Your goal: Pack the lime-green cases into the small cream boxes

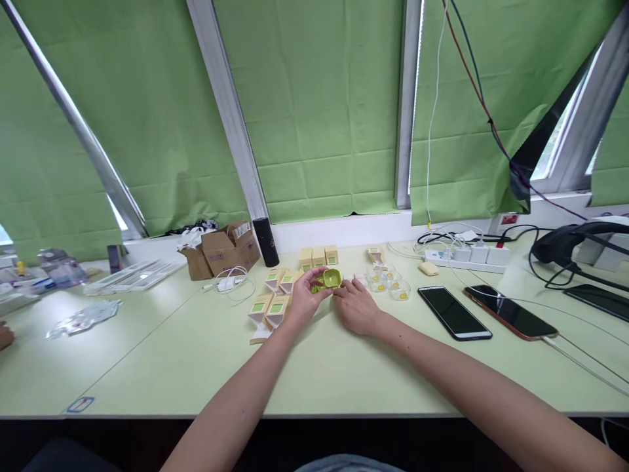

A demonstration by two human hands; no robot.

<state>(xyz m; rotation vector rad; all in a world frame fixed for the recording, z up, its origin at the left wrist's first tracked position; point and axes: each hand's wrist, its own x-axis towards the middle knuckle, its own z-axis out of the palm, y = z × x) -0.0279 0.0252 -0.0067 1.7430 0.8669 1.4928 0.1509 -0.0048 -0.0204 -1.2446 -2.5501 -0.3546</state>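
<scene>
Phone [455, 313], power strip [466, 259], cardboard box [223, 252]

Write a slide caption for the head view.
Left hand holds a small green case over the desk; right hand rests beside it.

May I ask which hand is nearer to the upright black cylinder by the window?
Left. The left hand, holding a small round green case, is just right of the upright black cylinder; the right hand is farther right.

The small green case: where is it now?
Head view, centre of the table: the left hand holds the small green case, beside the right hand, before yellow boxes.
</scene>
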